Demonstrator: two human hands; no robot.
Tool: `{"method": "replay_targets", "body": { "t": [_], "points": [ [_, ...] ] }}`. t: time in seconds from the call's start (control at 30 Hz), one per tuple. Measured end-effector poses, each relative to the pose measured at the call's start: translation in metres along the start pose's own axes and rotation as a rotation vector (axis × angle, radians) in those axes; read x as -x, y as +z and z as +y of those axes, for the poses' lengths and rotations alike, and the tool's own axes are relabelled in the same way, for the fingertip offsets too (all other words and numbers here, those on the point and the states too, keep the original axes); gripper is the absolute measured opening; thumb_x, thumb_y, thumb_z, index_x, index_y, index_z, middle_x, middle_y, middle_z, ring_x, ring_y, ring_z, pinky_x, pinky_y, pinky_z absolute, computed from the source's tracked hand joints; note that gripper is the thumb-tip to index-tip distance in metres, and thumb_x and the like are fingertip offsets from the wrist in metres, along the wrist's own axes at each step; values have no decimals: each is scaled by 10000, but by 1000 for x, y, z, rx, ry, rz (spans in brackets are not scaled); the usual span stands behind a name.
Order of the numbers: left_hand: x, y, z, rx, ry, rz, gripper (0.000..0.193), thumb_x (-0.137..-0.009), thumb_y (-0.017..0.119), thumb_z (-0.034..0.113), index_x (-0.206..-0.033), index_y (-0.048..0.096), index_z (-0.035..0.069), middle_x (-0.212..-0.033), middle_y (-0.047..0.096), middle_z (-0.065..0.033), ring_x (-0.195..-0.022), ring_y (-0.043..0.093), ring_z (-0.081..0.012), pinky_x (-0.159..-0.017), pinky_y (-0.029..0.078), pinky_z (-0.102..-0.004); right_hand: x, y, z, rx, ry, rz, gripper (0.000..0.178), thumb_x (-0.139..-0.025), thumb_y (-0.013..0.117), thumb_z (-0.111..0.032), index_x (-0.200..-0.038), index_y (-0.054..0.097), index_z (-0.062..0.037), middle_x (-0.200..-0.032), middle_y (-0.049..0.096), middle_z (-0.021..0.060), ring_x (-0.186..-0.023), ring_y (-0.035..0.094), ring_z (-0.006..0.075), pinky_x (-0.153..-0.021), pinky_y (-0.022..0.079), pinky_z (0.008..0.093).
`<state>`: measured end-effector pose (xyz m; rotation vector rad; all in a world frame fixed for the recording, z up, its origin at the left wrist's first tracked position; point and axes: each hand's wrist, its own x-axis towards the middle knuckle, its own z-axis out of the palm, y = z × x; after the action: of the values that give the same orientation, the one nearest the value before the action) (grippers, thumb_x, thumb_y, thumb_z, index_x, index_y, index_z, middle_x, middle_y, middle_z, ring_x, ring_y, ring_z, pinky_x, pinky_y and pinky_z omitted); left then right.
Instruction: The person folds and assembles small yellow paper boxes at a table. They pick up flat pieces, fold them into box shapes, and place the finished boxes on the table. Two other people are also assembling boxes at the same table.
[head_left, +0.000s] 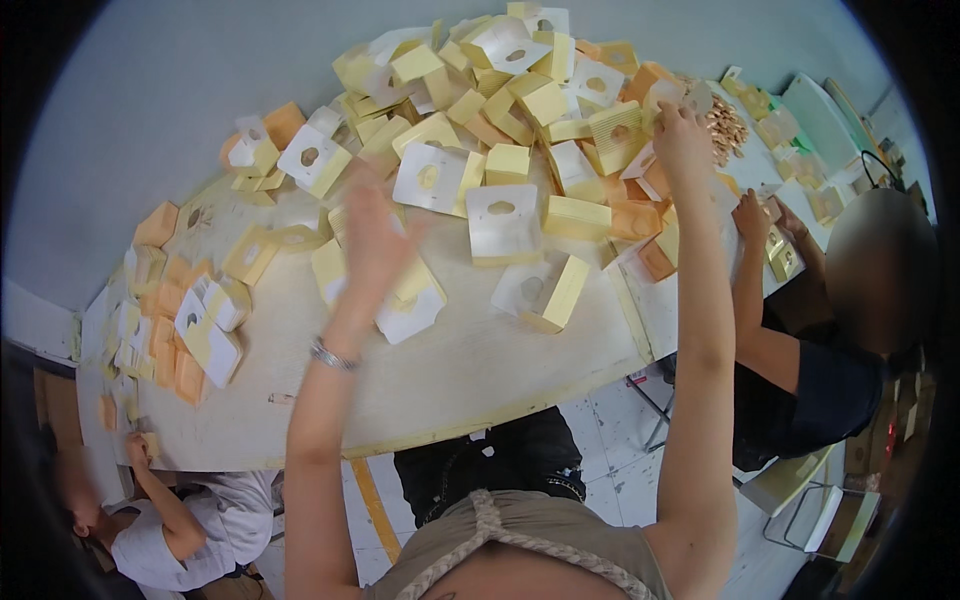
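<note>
A large heap of small folded paper boxes [505, 225], yellow and orange with white flaps that have cut-out holes, covers the far side of the table [470, 350]. My left hand [378, 240], smeared by motion, is over yellow boxes left of the middle; its fingers cannot be made out. Stretched to the far right of the heap, my right hand [683, 140] has its fingers bent and closed beside a pale flap [697, 98]. What it grips is partly hidden behind the fingers.
Copper-coloured small pieces [727, 130] lie heaped at the far right. More boxes [175, 340] are grouped at the left. One person [190, 520] sits at the left end; another person [790, 380] works at the right. A wall borders the far side.
</note>
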<state>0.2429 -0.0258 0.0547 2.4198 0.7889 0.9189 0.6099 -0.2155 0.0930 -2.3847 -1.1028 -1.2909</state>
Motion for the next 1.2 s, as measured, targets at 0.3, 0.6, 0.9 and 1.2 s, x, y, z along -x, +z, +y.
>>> {"method": "replay_targets", "body": {
  "t": [0.3, 0.6, 0.9, 1.2],
  "points": [
    [-4, 96, -18, -613, 238, -258, 296, -801, 613, 301, -1029, 645, 114, -1330, 459, -83, -1325, 306, -258, -1058, 199, -583, 47, -96, -24, 57, 132, -264, 200, -778, 593, -154, -963, 669, -163, -964, 633, 97, -925, 582, 288, -746, 471, 396],
    [8, 35, -52, -592, 58, 38, 438, -838, 567, 355, -1213, 549, 131, -1358, 427, -131, -1332, 277, -318, -1039, 188, -617, 109, -114, -98, -276, -197, -408, 538, -713, 705, -211, -1207, 536, -83, -1247, 479, 215, -936, 596, 360, -766, 502, 413],
    [80, -24, -81, -626, -157, -294, 632, -874, 405, 588, -1367, 408, 193, -1472, 279, -101, -1381, 129, -370, -1044, 138, -635, 120, -51, -216, -802, -97, -446, 726, -726, 723, -168, -1348, 361, -75, -1406, 231, 315, -900, 600, 400, -713, 520, 394],
    [122, -20, -86, -81, -382, 279, 646, -767, 694, 219, -1308, 406, 15, -1338, 384, -276, -1246, 367, -390, -1003, 352, -436, 154, -100, -305, -1091, 161, -900, 556, -703, 775, -253, -1107, 551, 56, -986, 640, 171, -893, 616, 282, -753, 490, 350]
  ]
}}
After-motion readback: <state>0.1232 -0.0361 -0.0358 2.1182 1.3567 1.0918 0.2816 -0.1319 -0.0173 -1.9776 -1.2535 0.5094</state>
